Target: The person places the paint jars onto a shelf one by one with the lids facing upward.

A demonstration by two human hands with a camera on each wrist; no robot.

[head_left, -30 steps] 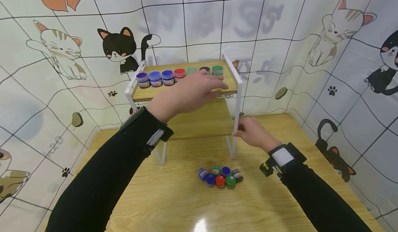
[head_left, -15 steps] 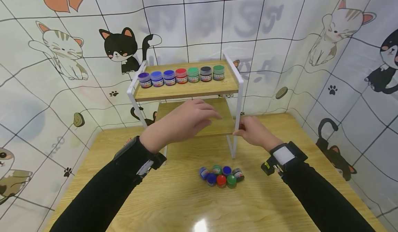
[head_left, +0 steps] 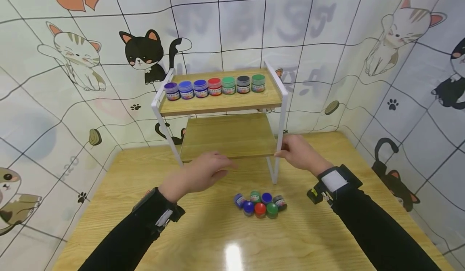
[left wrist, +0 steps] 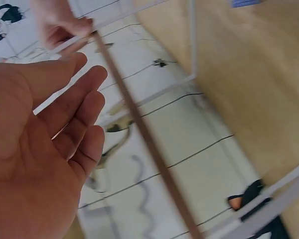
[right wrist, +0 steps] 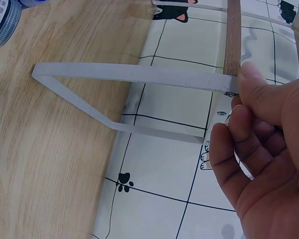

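A two-tier shelf (head_left: 229,135) with wooden boards and a white metal frame stands on the table. Along its upper board runs a row of small paint jars with purple, blue, red, green and black lids, such as the red-lidded jar (head_left: 214,87). My right hand (head_left: 299,154) grips the frame's right front upright at the lower board, thumb on the white metal (right wrist: 226,82). In front of the lower board's left part hovers my left hand (head_left: 200,174), its fingers loosely bent around nothing. In the left wrist view, the brown board edge (left wrist: 149,139) passes beyond those fingertips.
Several more paint jars cluster on the table in front of the shelf, among them a red-lidded jar (head_left: 260,210) and a tipped black-lidded jar (head_left: 279,202). A cat-print sheet (head_left: 239,28) encloses the wooden table (head_left: 203,238) at the back and sides.
My left hand has come down from over the jars on the upper board, past the lower board, toward the table. My right hand keeps its hold on the shelf frame.
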